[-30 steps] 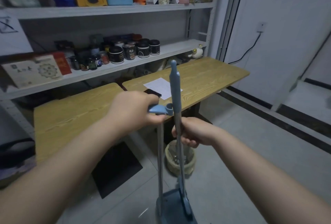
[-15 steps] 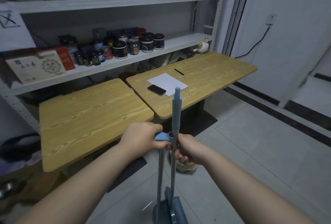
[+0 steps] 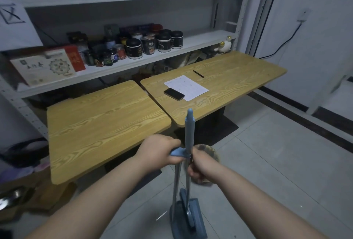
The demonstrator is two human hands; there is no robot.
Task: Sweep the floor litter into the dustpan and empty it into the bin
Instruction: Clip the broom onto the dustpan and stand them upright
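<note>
My left hand grips the blue handle of the dustpan, whose metal pole runs down to the blue pan standing on the floor. My right hand is closed around the broom, whose blue handle rises upright beside the dustpan pole. The broom head sits inside the pan. A round woven bin stands on the floor just behind my right hand, mostly hidden by it. No litter is clearly visible on the tiles.
Two wooden tables stand ahead, the right one bearing a phone, a paper sheet and a pen. Grey shelving with jars and boxes lines the wall. Bare tiled floor stretches to the right.
The view has pulled back and up from the tables. Both hands, still gripping the broom and dustpan handles, now sit lower and closer together in view.
</note>
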